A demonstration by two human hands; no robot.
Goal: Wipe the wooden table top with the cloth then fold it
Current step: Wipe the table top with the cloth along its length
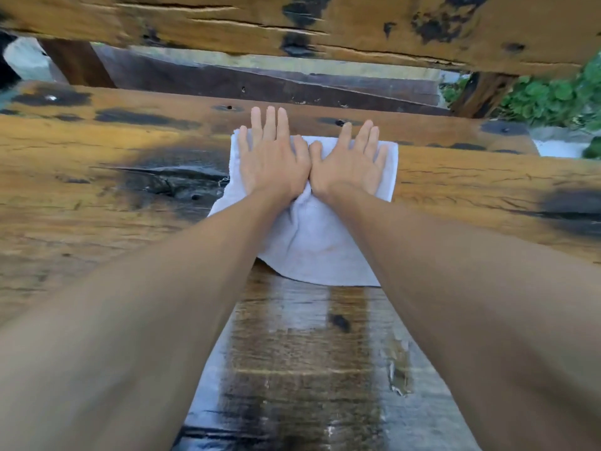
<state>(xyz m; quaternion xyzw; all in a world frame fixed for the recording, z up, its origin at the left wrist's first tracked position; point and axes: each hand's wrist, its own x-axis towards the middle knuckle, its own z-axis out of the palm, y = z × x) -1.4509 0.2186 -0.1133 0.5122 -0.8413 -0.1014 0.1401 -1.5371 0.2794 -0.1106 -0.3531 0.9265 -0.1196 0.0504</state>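
Note:
A white cloth [312,249] lies spread on the wooden table top [97,177], reaching nearly to the far edge. My left hand [271,157] and my right hand [349,161] press flat on its far half, side by side, thumbs touching, fingers spread and pointing away from me. The cloth bunches into a ridge between my wrists. Its near edge curls slightly. The wood nearer to me than the cloth looks wet and shiny.
The table top is rough planks with dark burnt patches and knots. Beyond its far edge sits a lower dark bench plank [260,83], and a thick wooden beam [325,24] crosses the top of the view. Green plants [553,96] grow at the right.

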